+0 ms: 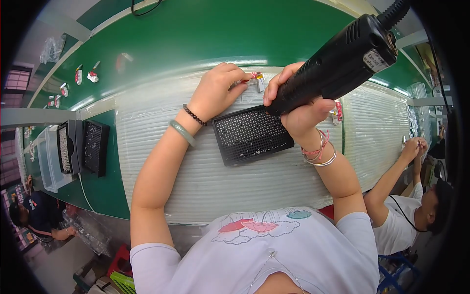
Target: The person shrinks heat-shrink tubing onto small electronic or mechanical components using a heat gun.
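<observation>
My right hand [306, 117] is wrapped round a thick black corded electric screwdriver [333, 61]. Its lower end is hidden by the hand, close to the back right of a black tray [230, 160]. Rows of small silver pieces that look like screws [245, 128] stand in the tray's holes, and some lie loose near its front. Beyond the tray, my left hand [220, 88] pinches a small red, yellow and white part [256, 76] between thumb and fingers. A pale strip hangs below that part. My left forearm passes left of the tray.
Ribbed translucent matting [161, 132] covers the green table [196, 29]. Similar red-and-white parts [93, 76] lie at the far left, another [337, 113] by my right wrist. Left stand a second black tray [95, 147] and a clear bin [46, 166]. A co-worker [406, 215] sits right, another person [44, 215] left.
</observation>
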A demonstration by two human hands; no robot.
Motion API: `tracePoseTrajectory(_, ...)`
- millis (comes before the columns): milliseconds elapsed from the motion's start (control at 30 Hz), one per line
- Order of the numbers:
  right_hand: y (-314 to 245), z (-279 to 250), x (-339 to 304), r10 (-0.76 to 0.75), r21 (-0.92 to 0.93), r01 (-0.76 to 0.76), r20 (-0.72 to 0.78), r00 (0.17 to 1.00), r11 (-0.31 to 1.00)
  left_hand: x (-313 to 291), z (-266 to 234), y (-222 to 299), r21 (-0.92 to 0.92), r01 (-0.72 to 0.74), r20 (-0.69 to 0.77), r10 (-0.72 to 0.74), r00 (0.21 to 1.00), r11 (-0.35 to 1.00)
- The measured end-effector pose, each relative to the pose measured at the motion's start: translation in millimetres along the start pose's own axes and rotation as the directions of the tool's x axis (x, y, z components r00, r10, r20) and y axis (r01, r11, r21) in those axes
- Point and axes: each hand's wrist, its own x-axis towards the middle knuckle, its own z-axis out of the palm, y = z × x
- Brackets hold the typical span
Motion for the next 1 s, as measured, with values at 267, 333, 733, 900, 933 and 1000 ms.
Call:
tracePoseTrajectory(267,-3.2,5.5,-1.6,0.021,-0.055,-0.021,0.010,1.000,0.998,-0.2,1.6,0.5,-0.035,-0.001,-0.020,0.001,1.000,0.999)
tracePoseTrajectory(333,-3.1,5.6,-2.0,0.046,-0.076,-0.046,0.008,0.999,0.996,0.2,1.3,1.4,-0.031,0.005,-0.008,-0.005,1.000,1.000)
tracePoseTrajectory(733,-3.0,7.7,-0.7,0.078,-0.080,-0.075,0.033,0.996,0.994,-0.1,0.6,2.7,-0.003,0.003,-0.007,-0.003,1.000,1.000)
tracePoseTrajectory(900,-6.3,3.8,3.0,0.027,-0.100,-0.024,0.031,0.999,0.995,0.2,0.1,3.2,-0.013,0.014,-0.003,-0.014,1.000,1.000)
tracePoseTrajectory(933,-11.7,2.1,6.7,0.024,-0.098,-0.020,0.032,0.999,0.995,-0.7,0.8,2.4,-0.010,0.002,-0.003,-0.002,1.000,1.000)
tracePoseTrajectory(1000,-26.5,-0.6,18.7,-0.055,-0.013,0.055,-0.029,0.998,0.998,-0.1,-0.2,1.9,-0.008,-0.010,0.000,0.010,1.000,1.000)
